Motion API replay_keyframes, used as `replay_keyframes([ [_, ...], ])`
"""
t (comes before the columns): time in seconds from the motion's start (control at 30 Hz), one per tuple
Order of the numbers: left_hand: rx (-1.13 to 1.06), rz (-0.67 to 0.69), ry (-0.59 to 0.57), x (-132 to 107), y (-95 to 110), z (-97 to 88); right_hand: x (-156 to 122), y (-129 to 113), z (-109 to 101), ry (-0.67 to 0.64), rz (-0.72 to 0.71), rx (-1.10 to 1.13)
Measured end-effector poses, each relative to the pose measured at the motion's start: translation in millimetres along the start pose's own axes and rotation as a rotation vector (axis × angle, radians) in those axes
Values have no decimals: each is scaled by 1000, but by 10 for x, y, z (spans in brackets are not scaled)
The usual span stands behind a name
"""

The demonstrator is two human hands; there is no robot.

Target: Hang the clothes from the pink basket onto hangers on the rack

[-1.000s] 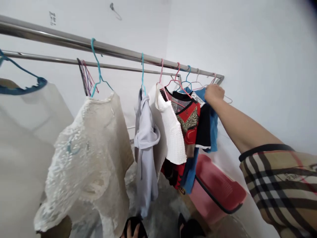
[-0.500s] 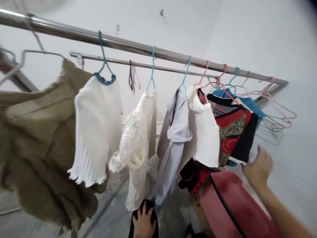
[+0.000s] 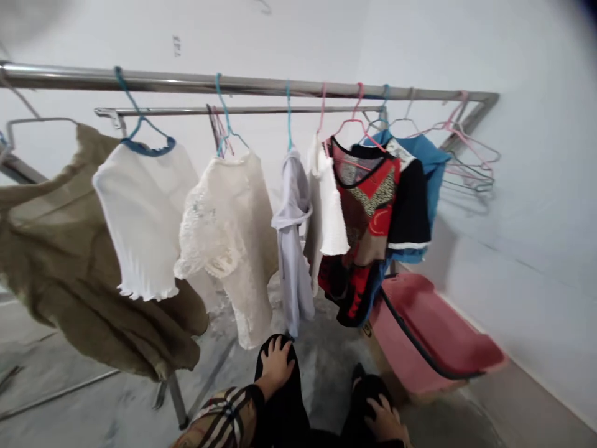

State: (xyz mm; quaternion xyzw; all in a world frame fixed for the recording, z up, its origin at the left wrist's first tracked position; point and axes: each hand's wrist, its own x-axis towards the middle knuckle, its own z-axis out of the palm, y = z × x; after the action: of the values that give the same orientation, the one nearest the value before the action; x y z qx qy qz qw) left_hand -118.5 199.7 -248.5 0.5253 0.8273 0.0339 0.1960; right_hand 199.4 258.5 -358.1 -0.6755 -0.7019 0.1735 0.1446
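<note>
My left hand [image 3: 277, 361] lies with spread fingers on my black-clad left knee. On the other knee rests my right hand [image 3: 386, 420], its fingers apart and nothing in them. Clothes on hangers line a metal rail [image 3: 261, 85] in front of me: olive trousers or shorts [image 3: 60, 249], a white ruffled top [image 3: 149, 218], a cream lace top [image 3: 233, 230], a pale lavender garment [image 3: 293, 230], a narrow white top [image 3: 329, 205], a red patterned top [image 3: 368, 205], a black shirt [image 3: 411, 211] and a blue garment [image 3: 436, 168].
A pink basket [image 3: 420, 348] with a black handle stands right of my knees, beneath the garments, on what looks like a cardboard box. Several bare hangers [image 3: 471, 165] hang at the rail's right end, near the white wall [image 3: 536, 205]. Rack legs [image 3: 177, 398] stand at left.
My right hand has come down from beside the clothes at right onto my right knee. My left hand stays on its knee. The view has shifted, showing the whole basket.
</note>
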Motion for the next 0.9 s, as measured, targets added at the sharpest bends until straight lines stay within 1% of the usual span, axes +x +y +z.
replay_keyframes([
  [0.07, 17, 142, 8, -15, 204, -143, -40, 84, 165, -77, 14, -33],
  [0.1, 22, 220, 16, -24, 331, -242, -45, 106, 219, -104, 15, -48],
  [0.13, 20, 313, 39, -34, 474, -365, -43, 116, 255, -123, 15, -61],
  [0.2, 1, 500, 121, -55, 804, -683, -30, 108, 286, -157, 11, -80],
  [0.27, -112, 802, 351, -66, 1185, -1084, -17, 87, 289, -190, 5, -92],
  [0.3, -168, 902, 471, -62, 1392, -1305, -13, 76, 287, -204, 3, -95],
  [0.37, -232, 1056, 641, -23, 1830, -1762, -12, 63, 287, -226, 3, -97],
  [0.4, -262, 1095, 708, 13, 2056, -1989, -14, 60, 289, -235, 4, -98],
  [0.47, -354, 1095, 836, 119, 2510, -2426, -17, 62, 293, -251, 6, -95],
  [0.53, -479, 1026, 935, 256, 2940, -2824, -17, 69, 294, -265, 8, -91],
  [0.6, -590, 909, 974, 396, 3314, -3169, -11, 78, 289, -273, 14, -87],
  [0.67, -658, 762, 987, 509, 3601, -3443, -5, 88, 280, -277, 24, -88],
  [0.73, -666, 594, 977, 581, 3780, -3640, -2, 104, 273, -274, 36, -91],
  [0.8, -621, 489, 934, 622, 3848, -3777, 3, 124, 268, -265, 45, -96],
  [0.83, -596, 477, 905, 636, 3844, -3832, 10, 134, 266, -259, 46, -98],
  [0.9, -574, 507, 853, 666, 3774, -3932, 39, 144, 254, -253, 29, -107],
])
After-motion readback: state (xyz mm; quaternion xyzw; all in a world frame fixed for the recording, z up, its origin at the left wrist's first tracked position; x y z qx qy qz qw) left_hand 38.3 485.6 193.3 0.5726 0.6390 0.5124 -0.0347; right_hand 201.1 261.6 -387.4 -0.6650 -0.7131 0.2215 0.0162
